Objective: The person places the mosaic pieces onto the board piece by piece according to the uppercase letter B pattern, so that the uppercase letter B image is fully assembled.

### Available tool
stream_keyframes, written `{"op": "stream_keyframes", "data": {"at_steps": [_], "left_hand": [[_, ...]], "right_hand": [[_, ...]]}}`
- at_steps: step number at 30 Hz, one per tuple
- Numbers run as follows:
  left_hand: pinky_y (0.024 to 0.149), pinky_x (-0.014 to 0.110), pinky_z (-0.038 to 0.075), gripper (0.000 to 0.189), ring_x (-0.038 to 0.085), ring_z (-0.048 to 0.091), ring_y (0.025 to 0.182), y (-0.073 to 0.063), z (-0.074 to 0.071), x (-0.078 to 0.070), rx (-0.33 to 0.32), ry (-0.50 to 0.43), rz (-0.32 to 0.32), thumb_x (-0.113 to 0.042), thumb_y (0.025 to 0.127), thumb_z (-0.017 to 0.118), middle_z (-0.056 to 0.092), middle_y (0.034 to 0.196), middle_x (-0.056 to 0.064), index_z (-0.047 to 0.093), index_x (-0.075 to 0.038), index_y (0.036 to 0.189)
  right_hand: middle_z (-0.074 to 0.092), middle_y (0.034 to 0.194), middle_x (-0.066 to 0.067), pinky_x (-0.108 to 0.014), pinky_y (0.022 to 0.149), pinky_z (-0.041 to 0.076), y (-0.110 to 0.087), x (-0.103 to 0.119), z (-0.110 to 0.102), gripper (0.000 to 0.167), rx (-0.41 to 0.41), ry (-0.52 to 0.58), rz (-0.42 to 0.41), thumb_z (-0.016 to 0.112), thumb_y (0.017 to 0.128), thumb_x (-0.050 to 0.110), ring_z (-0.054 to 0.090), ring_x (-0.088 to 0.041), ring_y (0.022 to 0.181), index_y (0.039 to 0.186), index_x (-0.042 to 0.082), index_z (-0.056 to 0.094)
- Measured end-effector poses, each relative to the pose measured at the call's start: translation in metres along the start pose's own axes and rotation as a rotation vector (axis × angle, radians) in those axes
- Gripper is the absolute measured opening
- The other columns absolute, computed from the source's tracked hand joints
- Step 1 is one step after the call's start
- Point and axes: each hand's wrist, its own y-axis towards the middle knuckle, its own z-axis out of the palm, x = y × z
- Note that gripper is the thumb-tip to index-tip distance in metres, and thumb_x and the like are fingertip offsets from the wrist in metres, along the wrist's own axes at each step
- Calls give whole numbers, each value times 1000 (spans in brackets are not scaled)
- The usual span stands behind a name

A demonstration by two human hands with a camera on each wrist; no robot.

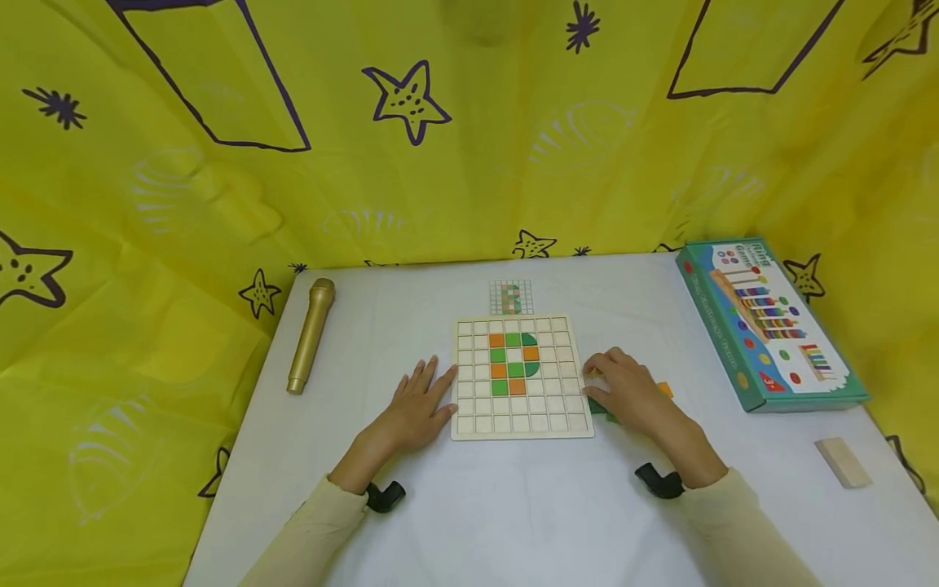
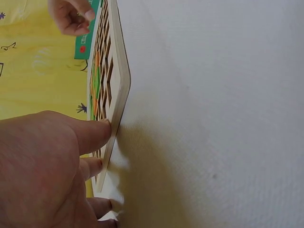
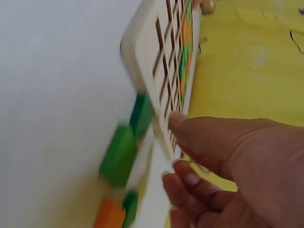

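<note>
board lying between two loosened hands

the board (image 1: 540, 404) is lying flat on the table (image 1: 513, 505), between the fingers of both hands. between its eight and nine o'clock the left hand (image 1: 412, 412) is resting with fingers spread and released, thumb and index tips touching the rim. at three o'clock the right hand (image 1: 623, 391) is arching beside the opposite edge, its fingers curving loosely, a gap showing between them and the thumb; they are grasping nothing that shows. in the right wrist view the thumb tip is overlapping the edge, but whether it is touching i cannot tell. orange and green tiles (image 1: 517, 368) are forming a p on the board, lying apart from all the fingertips.

the head view is showing loose pieces (image 1: 597, 405) only in part, from under the right hand, between three and four o'clock. the right wrist view is giving more, though blurring: a dark green piece (image 3: 141, 114) just beside the board, then a brighter green piece (image 3: 118, 156), then an orange piece (image 3: 108, 213). the left wrist view is revealing the board's thickness. only the head view is including the card (image 1: 511, 297) at twelve o'clock and the wood block (image 1: 843, 462) far out between three and four. the box (image 1: 778, 322), sitting between two and three, is also appearing in the left wrist view.
</note>
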Motion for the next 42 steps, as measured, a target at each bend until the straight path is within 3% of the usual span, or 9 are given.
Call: {"op": "stream_keyframes", "data": {"at_steps": [7,14,20,24,27,31,36,42], "left_hand": [[128,65,9,66,42,4,163,-1,0,0,-3,-10,0,-37,111,51,9,176,21,27,-17,169],[129,64,9,66,41,4,164,1,2,2,2,7,-4,-39,111,50,8,177,20,26,-19,170],[129,65,9,66,42,4,163,1,2,2,0,4,-1,-38,111,50,9,176,20,26,-18,169],[128,65,10,66,42,5,163,1,2,1,-2,6,1,-38,111,51,9,176,21,26,-18,169],[128,65,10,66,42,5,163,1,2,1,-3,6,2,-38,111,51,9,176,21,26,-17,169],[128,65,10,66,42,4,163,1,3,1,-1,6,3,-38,111,50,9,176,21,26,-17,169],[129,65,9,66,42,3,163,1,3,1,4,7,5,-39,112,49,8,176,21,25,-18,169],[129,65,9,66,42,4,163,1,3,1,1,15,2,-39,112,49,8,176,21,25,-18,169]], "right_hand": [[60,119,-24,-59,83,37,-16,-30,-22,30,37,-24,143,77,97,19,57,-44,108,120,3,66],[66,108,-17,-55,82,35,-14,-36,-16,15,-4,-19,114,70,101,11,62,-39,106,113,4,68],[66,108,-22,-55,87,45,-6,-36,-13,20,-78,23,90,63,105,10,62,-35,98,119,-3,66],[68,109,-28,-56,87,55,1,-41,-14,28,-121,68,133,54,110,11,62,-35,91,125,-10,64],[67,111,-31,-55,85,54,4,-46,-16,31,-133,78,178,51,111,12,59,-37,90,126,-12,63],[62,111,-32,-54,83,53,4,-51,-21,32,-109,85,206,49,109,10,56,-38,91,128,-13,62],[58,119,-31,-59,92,51,0,-55,-26,34,-18,132,225,60,105,13,59,-45,107,130,-10,58],[54,118,-28,-61,97,49,-2,-54,-22,28,8,168,180,64,103,6,57,-44,110,126,-8,57]]}}
